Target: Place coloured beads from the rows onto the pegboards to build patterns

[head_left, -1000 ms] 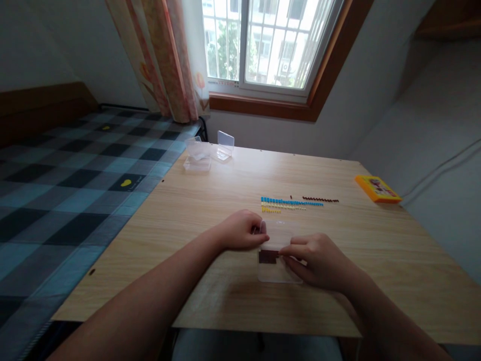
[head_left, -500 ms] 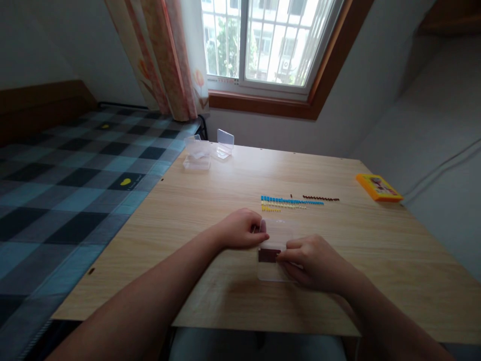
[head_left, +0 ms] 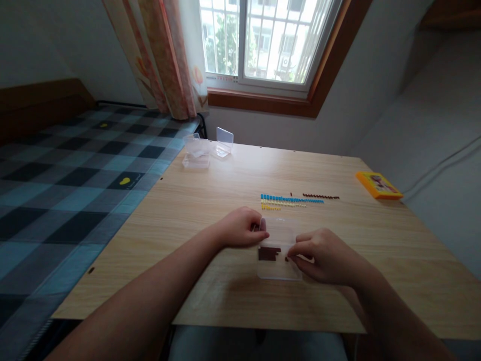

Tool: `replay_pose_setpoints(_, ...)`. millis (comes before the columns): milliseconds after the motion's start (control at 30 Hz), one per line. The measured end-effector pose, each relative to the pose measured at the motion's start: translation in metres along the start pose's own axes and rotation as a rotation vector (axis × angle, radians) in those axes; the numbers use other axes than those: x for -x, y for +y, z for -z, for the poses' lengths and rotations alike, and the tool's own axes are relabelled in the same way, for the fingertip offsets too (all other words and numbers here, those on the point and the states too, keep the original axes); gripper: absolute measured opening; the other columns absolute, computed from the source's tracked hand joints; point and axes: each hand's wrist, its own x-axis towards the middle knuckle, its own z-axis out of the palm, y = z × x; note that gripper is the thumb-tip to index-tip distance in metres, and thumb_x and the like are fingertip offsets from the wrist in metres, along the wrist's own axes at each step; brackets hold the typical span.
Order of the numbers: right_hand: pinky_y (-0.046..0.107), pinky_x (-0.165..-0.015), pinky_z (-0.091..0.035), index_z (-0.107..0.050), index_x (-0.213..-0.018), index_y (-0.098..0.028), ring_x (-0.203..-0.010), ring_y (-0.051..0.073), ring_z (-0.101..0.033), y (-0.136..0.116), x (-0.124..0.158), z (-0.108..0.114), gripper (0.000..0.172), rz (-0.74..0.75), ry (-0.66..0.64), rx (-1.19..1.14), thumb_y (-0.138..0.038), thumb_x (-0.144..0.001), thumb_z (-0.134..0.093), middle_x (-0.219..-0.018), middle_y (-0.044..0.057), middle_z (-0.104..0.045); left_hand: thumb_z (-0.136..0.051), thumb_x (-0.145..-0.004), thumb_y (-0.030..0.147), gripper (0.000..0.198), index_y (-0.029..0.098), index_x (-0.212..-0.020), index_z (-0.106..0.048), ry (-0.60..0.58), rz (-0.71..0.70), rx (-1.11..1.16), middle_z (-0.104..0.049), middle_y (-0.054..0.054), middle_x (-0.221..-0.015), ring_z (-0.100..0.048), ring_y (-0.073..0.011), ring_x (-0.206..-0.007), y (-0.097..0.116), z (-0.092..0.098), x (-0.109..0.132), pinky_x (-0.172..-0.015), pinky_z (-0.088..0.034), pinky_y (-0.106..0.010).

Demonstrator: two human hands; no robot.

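A clear plastic box [head_left: 278,272] with its lid raised sits on the table in front of me. My left hand [head_left: 242,228] is closed on the left edge of the lid. Dark brown small blocks [head_left: 266,253] lie packed together at the left inside the box. Over the box's right part, my right hand [head_left: 323,255] pinches a small brown block [head_left: 286,259] at its fingertips. Beyond the box are rows of tiny pieces: blue [head_left: 285,199], cream [head_left: 283,203], yellow [head_left: 270,207] and brown [head_left: 320,196]. One brown piece [head_left: 290,194] lies apart.
Other clear plastic boxes [head_left: 196,161] stand at the table's far left corner, one with its lid upright [head_left: 224,136]. A yellow-orange case [head_left: 378,185] lies near the right edge. A bed with checked bedding [head_left: 71,165] adjoins the wooden table [head_left: 180,291] on the left.
My right hand has shifted right, away from the packed brown blocks, with a small brown block now showing at its fingertips. My left hand stays on the lid.
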Motion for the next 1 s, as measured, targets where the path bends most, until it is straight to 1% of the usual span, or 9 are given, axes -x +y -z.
replay_pose_setpoints(100,0.027,-0.059,-0.031,-0.079,-0.087,-0.024,-0.060,0.010,-0.059,-0.005,-0.003,-0.003,0.019,-0.015,-0.027,0.046,-0.017,-0.090,-0.061,-0.076,-0.001,-0.073,-0.068,-0.083,0.029,0.020,0.017,-0.067,-0.067,0.001,-0.016,-0.002,-0.060,0.002,-0.062,-0.049,-0.0107,-0.059,0.000,0.000,0.000,-0.057,-0.034,-0.023)
replay_pose_setpoints(200,0.028,-0.059,-0.028,-0.078,-0.084,-0.023,-0.058,0.010,-0.056,-0.009,-0.005,-0.006,0.019,-0.014,-0.022,0.082,-0.018,-0.091,-0.061,-0.075,0.000,-0.073,-0.068,-0.082,0.028,0.020,0.016,-0.065,-0.066,0.001,-0.006,0.000,-0.060,0.002,-0.063,-0.050,-0.0106,-0.059,0.000,0.000,0.000,-0.057,-0.034,-0.024)
replay_pose_setpoints(400,0.028,-0.057,-0.025,-0.074,-0.075,-0.020,-0.055,0.009,-0.051,-0.012,-0.007,-0.009,0.023,0.000,-0.019,0.119,-0.014,-0.091,-0.058,-0.071,-0.001,-0.070,-0.068,-0.081,0.028,0.020,0.017,-0.065,-0.067,0.000,0.009,0.006,-0.060,0.002,-0.062,-0.049,-0.0106,-0.059,0.001,0.000,0.000,-0.056,-0.033,-0.023)
replay_pose_setpoints(500,0.028,-0.057,-0.026,-0.076,-0.081,-0.022,-0.057,0.010,-0.053,-0.011,-0.007,-0.011,0.021,0.014,-0.018,0.117,-0.012,-0.088,-0.058,-0.073,-0.001,-0.071,-0.068,-0.082,0.028,0.020,0.017,-0.065,-0.067,0.003,0.013,0.009,-0.059,0.002,-0.061,-0.049,-0.0105,-0.058,0.001,0.000,0.000,-0.055,-0.033,-0.023)
replay_pose_setpoints(600,0.028,-0.059,-0.028,-0.078,-0.089,-0.024,-0.059,0.010,-0.056,-0.009,-0.006,-0.011,0.024,0.018,-0.009,0.095,-0.010,-0.086,-0.058,-0.076,-0.001,-0.072,-0.067,-0.083,0.029,0.021,0.017,-0.066,-0.067,0.002,-0.003,0.008,-0.060,0.002,-0.062,-0.049,-0.0108,-0.058,0.001,0.000,0.000,-0.056,-0.034,-0.024)
replay_pose_setpoints(733,0.028,-0.061,-0.029,-0.079,-0.096,-0.026,-0.064,0.012,-0.060,-0.007,-0.003,-0.006,0.026,-0.010,0.027,0.067,-0.013,-0.089,-0.058,-0.080,-0.001,-0.073,-0.068,-0.082,0.029,0.020,0.017,-0.066,-0.067,0.009,-0.003,-0.007,-0.061,0.001,-0.063,-0.050,-0.0111,-0.060,0.001,0.000,0.000,-0.057,-0.035,-0.024)
replay_pose_setpoints(867,0.028,-0.061,-0.030,-0.079,-0.094,-0.026,-0.064,0.012,-0.060,-0.008,-0.001,-0.001,0.024,-0.011,0.005,0.046,-0.014,-0.089,-0.059,-0.079,-0.001,-0.073,-0.068,-0.083,0.030,0.021,0.017,-0.067,-0.068,0.009,-0.007,-0.022,-0.061,0.001,-0.064,-0.050,-0.0113,-0.060,0.000,-0.001,0.000,-0.058,-0.035,-0.024)
replay_pose_setpoints(1000,0.029,-0.061,-0.029,-0.079,-0.091,-0.026,-0.062,0.011,-0.058,-0.010,-0.004,-0.004,0.022,-0.007,-0.027,0.063,-0.016,-0.091,-0.060,-0.077,-0.001,-0.072,-0.068,-0.083,0.030,0.021,0.017,-0.067,-0.068,0.014,-0.009,-0.023,-0.061,0.001,-0.063,-0.050,-0.0113,-0.060,0.000,-0.001,0.000,-0.057,-0.035,-0.024)
